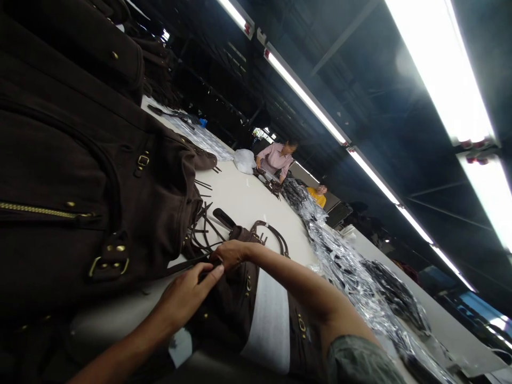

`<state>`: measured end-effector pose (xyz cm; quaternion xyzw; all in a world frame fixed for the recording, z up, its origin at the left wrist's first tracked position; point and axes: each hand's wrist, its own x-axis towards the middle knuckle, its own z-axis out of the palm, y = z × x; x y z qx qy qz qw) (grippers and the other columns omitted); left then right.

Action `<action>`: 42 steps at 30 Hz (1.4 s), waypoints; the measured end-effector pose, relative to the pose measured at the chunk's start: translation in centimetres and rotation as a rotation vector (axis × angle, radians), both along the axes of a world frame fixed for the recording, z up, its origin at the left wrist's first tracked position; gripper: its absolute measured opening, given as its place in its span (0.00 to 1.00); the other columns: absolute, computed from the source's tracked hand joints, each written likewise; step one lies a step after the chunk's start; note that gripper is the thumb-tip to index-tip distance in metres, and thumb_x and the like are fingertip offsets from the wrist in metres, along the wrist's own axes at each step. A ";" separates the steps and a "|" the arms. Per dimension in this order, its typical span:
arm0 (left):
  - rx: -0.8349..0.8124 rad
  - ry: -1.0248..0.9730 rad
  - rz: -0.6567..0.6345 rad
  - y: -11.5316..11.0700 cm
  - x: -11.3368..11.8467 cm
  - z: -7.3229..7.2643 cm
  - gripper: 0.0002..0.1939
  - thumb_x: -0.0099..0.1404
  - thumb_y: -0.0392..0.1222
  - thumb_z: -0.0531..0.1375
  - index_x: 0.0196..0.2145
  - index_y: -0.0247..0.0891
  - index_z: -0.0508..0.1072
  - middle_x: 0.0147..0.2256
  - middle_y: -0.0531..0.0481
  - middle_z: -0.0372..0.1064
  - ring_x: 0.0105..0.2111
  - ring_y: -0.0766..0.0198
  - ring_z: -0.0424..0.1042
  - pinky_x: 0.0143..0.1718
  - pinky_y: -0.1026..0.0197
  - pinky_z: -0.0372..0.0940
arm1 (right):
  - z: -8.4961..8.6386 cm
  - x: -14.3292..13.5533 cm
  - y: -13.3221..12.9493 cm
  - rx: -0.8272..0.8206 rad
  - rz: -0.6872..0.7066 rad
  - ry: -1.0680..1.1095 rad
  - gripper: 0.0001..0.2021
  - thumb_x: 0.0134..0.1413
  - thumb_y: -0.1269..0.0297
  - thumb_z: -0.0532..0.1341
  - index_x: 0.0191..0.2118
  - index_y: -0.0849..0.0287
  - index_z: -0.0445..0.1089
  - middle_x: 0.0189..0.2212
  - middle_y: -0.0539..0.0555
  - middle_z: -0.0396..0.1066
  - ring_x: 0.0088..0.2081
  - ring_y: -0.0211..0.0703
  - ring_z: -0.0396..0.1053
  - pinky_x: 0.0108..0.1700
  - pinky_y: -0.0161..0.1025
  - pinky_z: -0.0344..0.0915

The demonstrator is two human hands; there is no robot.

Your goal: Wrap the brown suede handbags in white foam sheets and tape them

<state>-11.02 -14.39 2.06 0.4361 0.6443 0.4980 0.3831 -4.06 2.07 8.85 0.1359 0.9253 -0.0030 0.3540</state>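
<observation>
1. Head view: right hand (230,255), fingers curled closed on a dark strap (188,263).
2. Left hand (178,300), thumb and fingers bent inward, meeting the right; whether it grips the strap, cannot tell.
3. Brown bag (226,309), brass-buckled, on the table below both hands; white sheet (269,320) across it.
4. Brown bags (52,144), piled, at left; brass zipper on one.
5. Table (236,186), white; plastic-wrapped goods (340,266) along its right side.
6. Person in pink (274,158), farther off.
</observation>
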 end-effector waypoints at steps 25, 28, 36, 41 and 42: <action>0.191 0.190 0.390 -1.8 2.4 -4.0 0.21 0.62 0.57 0.52 0.18 0.43 0.59 0.20 0.49 0.63 0.27 0.60 0.66 0.35 0.57 0.57 | 1.1 1.5 7.0 -0.013 -0.071 0.207 0.26 0.50 0.37 0.66 0.23 0.58 0.68 0.21 0.46 0.62 0.30 0.36 0.61 0.34 0.33 0.52; 0.125 0.120 0.369 -2.1 2.6 -4.0 0.22 0.60 0.59 0.51 0.17 0.42 0.57 0.19 0.50 0.62 0.24 0.61 0.64 0.33 0.58 0.57 | 0.6 1.8 8.1 -0.127 0.113 0.318 0.25 0.55 0.39 0.63 0.23 0.58 0.70 0.26 0.49 0.69 0.38 0.39 0.64 0.42 0.34 0.55; 0.095 -0.143 0.149 -2.3 0.9 -4.8 0.24 0.58 0.63 0.52 0.19 0.41 0.57 0.20 0.52 0.59 0.23 0.63 0.61 0.28 0.61 0.59 | -0.3 2.3 8.8 -0.204 -0.188 0.347 0.29 0.54 0.39 0.64 0.19 0.60 0.62 0.20 0.46 0.55 0.28 0.35 0.58 0.33 0.34 0.52; -0.054 -0.614 -0.041 -0.4 -1.9 -1.1 0.18 0.57 0.58 0.55 0.30 0.40 0.73 0.37 0.46 0.76 0.45 0.53 0.73 0.47 0.58 0.68 | -1.1 2.8 8.8 -0.315 -0.168 0.620 0.29 0.64 0.47 0.56 0.18 0.57 0.49 0.20 0.46 0.51 0.29 0.36 0.56 0.39 0.35 0.57; -0.064 -0.713 -0.052 0.5 -2.1 -0.2 0.16 0.56 0.53 0.58 0.35 0.39 0.74 0.41 0.45 0.76 0.49 0.54 0.73 0.50 0.59 0.68 | -1.2 3.1 8.7 -0.284 -0.157 0.654 0.28 0.66 0.49 0.55 0.18 0.57 0.49 0.20 0.47 0.52 0.30 0.37 0.56 0.41 0.35 0.58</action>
